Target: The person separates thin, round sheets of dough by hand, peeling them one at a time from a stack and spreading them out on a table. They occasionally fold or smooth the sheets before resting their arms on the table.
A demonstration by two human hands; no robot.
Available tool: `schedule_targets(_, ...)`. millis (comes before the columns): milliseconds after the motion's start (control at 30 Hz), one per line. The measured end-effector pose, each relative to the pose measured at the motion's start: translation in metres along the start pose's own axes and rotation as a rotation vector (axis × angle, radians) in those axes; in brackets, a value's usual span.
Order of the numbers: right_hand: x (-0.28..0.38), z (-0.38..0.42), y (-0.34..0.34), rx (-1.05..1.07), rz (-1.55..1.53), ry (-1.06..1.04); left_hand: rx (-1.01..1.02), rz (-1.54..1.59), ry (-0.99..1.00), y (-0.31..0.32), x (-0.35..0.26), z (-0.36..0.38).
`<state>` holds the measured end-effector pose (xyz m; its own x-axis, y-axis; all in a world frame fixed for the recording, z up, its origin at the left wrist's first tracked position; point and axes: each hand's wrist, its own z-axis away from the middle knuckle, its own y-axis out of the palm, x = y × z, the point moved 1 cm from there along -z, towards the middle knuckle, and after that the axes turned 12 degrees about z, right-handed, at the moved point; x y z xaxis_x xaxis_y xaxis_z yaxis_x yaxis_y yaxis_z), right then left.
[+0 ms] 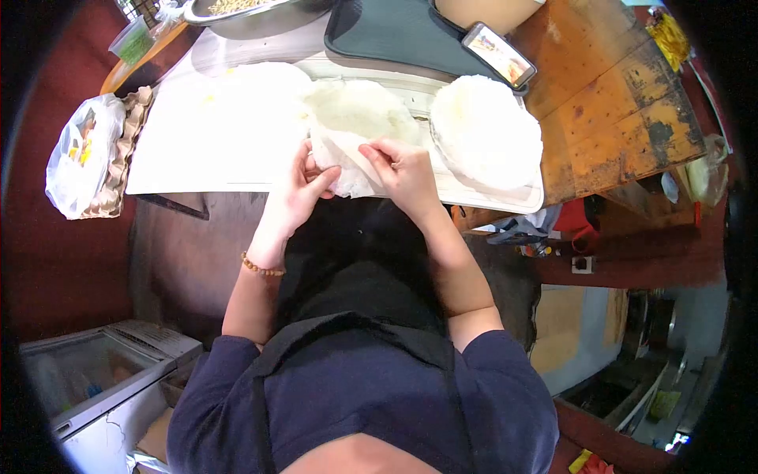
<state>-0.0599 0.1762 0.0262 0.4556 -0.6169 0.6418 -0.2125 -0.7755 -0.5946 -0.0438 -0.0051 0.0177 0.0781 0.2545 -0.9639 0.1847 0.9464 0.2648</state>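
A thin, pale round sheet that looks like rice paper [363, 110] lies at the front of the white table, its near edge lifted and folded over. My left hand [304, 189] grips the left side of this raised edge between thumb and fingers. On the other side, my right hand [404, 172] pinches the edge with thumb and forefinger. Just right of my right hand sits a round stack of similar white sheets [485, 130]. Another pale round shape lies to the left, its outline washed out by glare.
A phone [500, 55] with a lit screen leans by the dark tray [395, 35]. At the back left stands a metal bowl [260, 20] of chopped food. An egg carton [130, 158] and a plastic bag [85, 158] are at the left edge. A wooden table [608, 118] adjoins on the right.
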Motion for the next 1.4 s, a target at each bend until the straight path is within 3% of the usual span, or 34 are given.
schedule_targets(367,-0.011,-0.018,-0.013,-0.103,0.100,0.144,0.027,-0.060,0.039,-0.014,0.000,0.000)
schedule_targets(433,-0.012,-0.025,-0.022,-0.306,0.119,0.128,0.013,-0.118,0.038,-0.019,0.000,0.004)
schedule_targets(567,0.003,-0.025,-0.025,-0.163,0.096,0.056,0.022,-0.161,0.076,-0.014,-0.002,-0.001)
schedule_targets(667,0.008,-0.022,-0.018,-0.131,0.039,0.123,-0.084,-0.158,0.214,-0.011,-0.010,-0.011)
schedule_targets(767,0.006,-0.016,-0.014,-0.134,0.029,0.128,-0.313,-0.239,0.456,-0.028,-0.034,-0.013)
schedule_targets(867,-0.002,-0.012,-0.005,-0.116,0.031,0.130,-0.353,-0.172,0.433,-0.060,-0.053,-0.011)
schedule_targets(933,-0.004,-0.009,0.006,-0.116,0.054,0.086,-0.508,-0.278,0.472,-0.085,-0.081,-0.007)
schedule_targets(1000,-0.003,-0.006,0.011,-0.114,0.028,0.068,-0.673,-0.401,0.683,-0.135,-0.109,-0.005)
schedule_targets(1133,-0.004,-0.005,0.013,-0.070,-0.023,0.108,-1.137,-1.048,0.968,-0.251,-0.177,-0.002)
schedule_targets(1200,-0.005,-0.004,0.013,-0.059,-0.037,0.141,-1.242,-1.297,0.872,-0.294,-0.202,-0.004)
schedule_targets(1267,-0.009,-0.003,0.016,-0.082,-0.014,0.116,-1.290,-1.531,0.381,-0.350,-0.210,-0.012)
schedule_targets(1300,-0.009,-0.003,0.016,-0.086,0.000,0.134,-1.192,-1.589,0.312,-0.367,-0.206,-0.010)
schedule_targets(1333,-0.008,-0.004,0.016,-0.076,0.006,0.136,-1.211,-1.616,0.333,-0.349,-0.209,-0.010)
schedule_targets(1400,0.001,-0.003,0.010,-0.032,-0.024,0.161,-1.078,-1.481,0.755,-0.268,-0.192,-0.016)
